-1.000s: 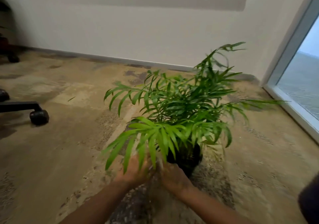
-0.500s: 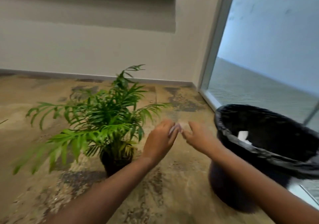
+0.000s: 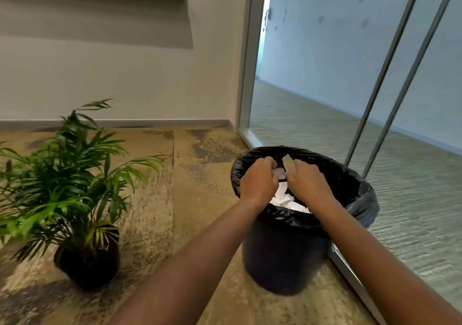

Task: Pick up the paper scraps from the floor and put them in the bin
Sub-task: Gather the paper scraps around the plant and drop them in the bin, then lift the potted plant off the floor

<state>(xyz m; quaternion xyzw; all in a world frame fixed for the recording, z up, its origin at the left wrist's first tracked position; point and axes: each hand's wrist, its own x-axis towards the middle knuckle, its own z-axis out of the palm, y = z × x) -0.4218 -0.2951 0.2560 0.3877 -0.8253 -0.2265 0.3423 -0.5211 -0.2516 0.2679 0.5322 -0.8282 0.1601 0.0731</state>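
Carpet [image 3: 200, 224] bears a bin [image 3: 282, 257] (black-lined) holding paper scraps [image 3: 287, 202].

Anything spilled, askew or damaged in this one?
Nothing stands out. The left hand and right hand hold scraps over the bin, which stands upright with white paper inside. The plant stands upright beside it.

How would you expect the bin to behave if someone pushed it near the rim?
The bin probably slides or tips easily: it looks like light plastic and seems to hold only white paper. Its loose black liner would likely shift or crumple if grabbed, rather than offer a firm hold.
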